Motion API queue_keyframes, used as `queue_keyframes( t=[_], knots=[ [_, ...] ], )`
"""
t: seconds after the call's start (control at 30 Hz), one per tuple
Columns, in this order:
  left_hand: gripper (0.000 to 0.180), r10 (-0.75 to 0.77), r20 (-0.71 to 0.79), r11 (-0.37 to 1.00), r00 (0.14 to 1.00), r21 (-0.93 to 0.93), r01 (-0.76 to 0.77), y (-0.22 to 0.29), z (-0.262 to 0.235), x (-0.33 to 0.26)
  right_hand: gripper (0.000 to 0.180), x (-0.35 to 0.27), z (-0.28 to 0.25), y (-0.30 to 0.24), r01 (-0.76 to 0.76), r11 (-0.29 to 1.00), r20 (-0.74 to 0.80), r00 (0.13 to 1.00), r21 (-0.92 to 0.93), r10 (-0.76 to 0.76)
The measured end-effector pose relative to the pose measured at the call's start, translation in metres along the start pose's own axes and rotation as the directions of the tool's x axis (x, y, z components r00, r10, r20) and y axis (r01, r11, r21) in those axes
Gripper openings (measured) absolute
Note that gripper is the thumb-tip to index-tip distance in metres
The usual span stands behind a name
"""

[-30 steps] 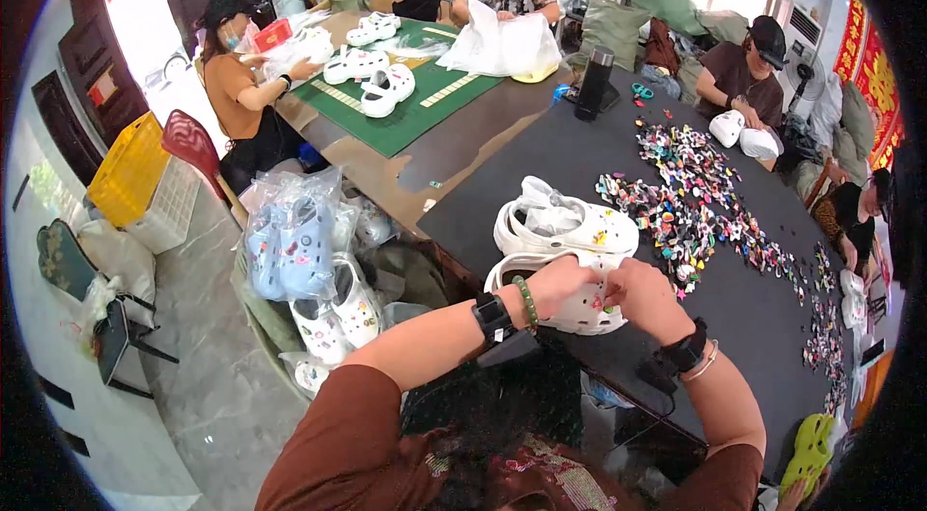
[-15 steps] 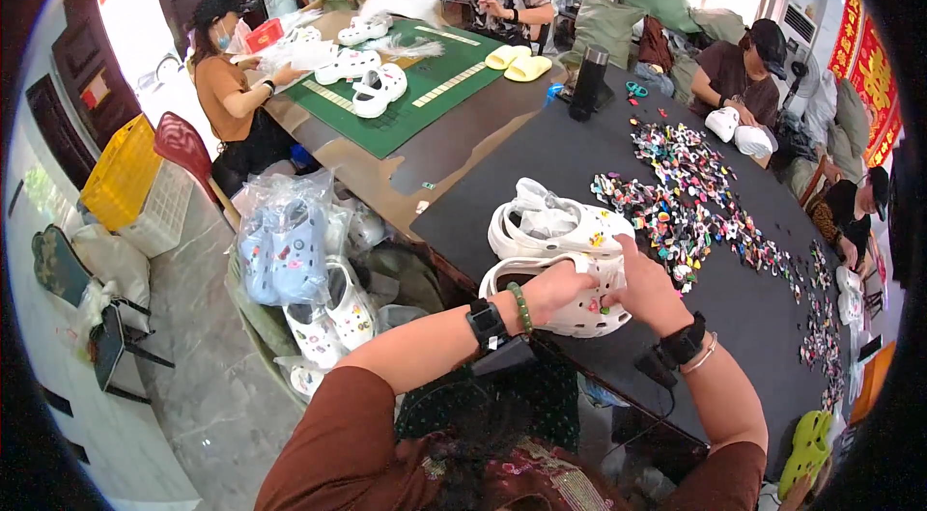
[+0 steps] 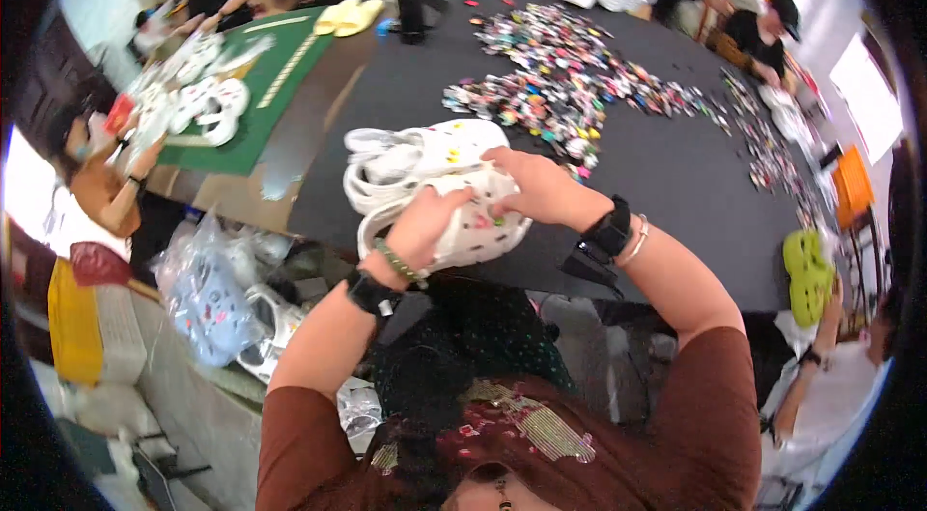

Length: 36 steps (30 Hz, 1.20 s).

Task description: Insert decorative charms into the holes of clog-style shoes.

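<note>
White clog (image 3: 488,242), centre of the frame, on the black bench (image 3: 666,212), toe to the right. The left grip (image 3: 428,225) is closed over its upper, thumb on top, the other fingertips hidden; the right grip (image 3: 543,189) has thumb and fingers at the toe — whether pinched tight cannot be told. The shell looks like moulded foam: probably light, springy, not fragile, with little slip in a dry hand. The perforated upper should yield under a thumb, so the opening's rim or sole edge likely gives the firmer hold. A second white clog (image 3: 479,135) lies just above it in the frame; loose charms (image 3: 570,71) spread across the upper middle — small pieces, best suited to fingertips.
</note>
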<state>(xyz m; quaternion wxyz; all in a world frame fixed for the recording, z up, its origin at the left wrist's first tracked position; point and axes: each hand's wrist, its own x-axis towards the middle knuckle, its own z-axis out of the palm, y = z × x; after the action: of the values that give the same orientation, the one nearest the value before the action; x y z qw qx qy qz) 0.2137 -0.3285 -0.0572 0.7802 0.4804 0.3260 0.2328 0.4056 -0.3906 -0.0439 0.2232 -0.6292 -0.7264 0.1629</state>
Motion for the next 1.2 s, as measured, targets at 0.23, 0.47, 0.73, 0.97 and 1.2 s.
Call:
queue_keyframes(
  t=[0.23,0.47,0.73,0.97,1.2],
  knots=[
    [0.042,-0.007,0.004,1.000,1.000,-0.018,0.007,-0.003,0.010,-0.002,0.029,-0.056,-0.059,0.110,-0.207,0.977,-0.268,0.945,-0.049,0.186],
    [0.043,-0.048,0.005,0.999,0.999,0.026,0.048,0.002,0.009,0.000,0.015,-0.035,-0.051,0.154,-0.182,0.952,-0.176,0.974,-0.248,0.140],
    [0.038,-0.173,-0.066,0.975,0.983,0.132,0.181,-0.008,-0.001,0.029,0.020,0.007,-0.022,0.142,-0.150,0.937,-0.086,0.988,-0.317,0.129],
    [0.042,-0.073,-0.023,0.978,0.997,0.192,0.076,0.003,0.007,0.009,0.024,0.005,-0.018,0.141,-0.011,0.934,0.030,0.999,-0.358,0.023],
    [0.031,-0.019,-0.018,0.852,1.000,0.524,0.026,0.043,-0.016,-0.018,0.020,0.004,-0.023,0.136,0.006,0.931,0.020,1.000,-0.365,0.001]
  ],
)
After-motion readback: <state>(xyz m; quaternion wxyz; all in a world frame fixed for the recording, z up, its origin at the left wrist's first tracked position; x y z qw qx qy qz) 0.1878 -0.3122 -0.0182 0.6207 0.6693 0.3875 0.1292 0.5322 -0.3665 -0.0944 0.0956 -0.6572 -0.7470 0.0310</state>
